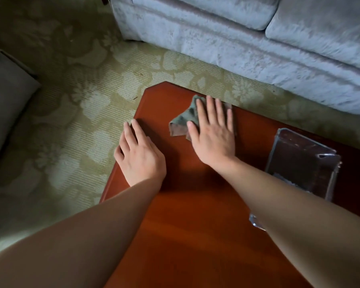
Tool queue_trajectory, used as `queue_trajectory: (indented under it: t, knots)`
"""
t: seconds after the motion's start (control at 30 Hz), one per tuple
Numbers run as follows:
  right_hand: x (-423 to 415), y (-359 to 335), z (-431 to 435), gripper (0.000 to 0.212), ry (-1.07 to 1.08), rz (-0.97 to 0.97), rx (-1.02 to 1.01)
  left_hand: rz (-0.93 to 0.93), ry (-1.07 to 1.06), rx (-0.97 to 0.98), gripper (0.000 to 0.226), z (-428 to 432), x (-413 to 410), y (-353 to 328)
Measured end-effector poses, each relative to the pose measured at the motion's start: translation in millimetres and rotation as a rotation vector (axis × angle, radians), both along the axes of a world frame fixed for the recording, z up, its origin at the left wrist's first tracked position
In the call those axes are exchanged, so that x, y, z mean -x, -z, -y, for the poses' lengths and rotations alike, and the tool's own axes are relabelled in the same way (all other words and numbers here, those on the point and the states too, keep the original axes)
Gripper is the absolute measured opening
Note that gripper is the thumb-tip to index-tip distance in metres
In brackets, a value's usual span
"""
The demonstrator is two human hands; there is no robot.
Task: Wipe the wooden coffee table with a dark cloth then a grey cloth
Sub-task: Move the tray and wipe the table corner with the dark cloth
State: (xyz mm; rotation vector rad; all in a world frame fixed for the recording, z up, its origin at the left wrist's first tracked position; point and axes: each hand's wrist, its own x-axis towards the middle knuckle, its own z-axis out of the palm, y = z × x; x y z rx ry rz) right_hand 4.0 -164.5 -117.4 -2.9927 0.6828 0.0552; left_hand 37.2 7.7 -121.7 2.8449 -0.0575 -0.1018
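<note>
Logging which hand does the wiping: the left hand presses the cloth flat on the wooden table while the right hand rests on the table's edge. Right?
Not quite: the head view shows the hands swapped. The right hand presses the cloth flat on the wooden table, while the left hand rests on its edge.

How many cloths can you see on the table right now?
1. A cloth lies near the table's far corner, pressed flat under the right hand. The left hand rests bare on the left edge. A second cloth may be out of view.
</note>
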Motion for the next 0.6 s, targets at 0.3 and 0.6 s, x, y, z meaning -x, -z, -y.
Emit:
queue_trajectory:
  t: [0.3,0.6]
  knots:
    - [69.6,-0.9,-56.7,0.069,0.070,-0.009,-0.021,-0.031,0.009,0.300,0.058,-22.8,-7.7,-2.9]
    - [181.0,-10.3,-187.8,0.068,-0.069,-0.116,-0.065,-0.114,0.291,0.264,0.058,-135.7,63.6,-7.1]
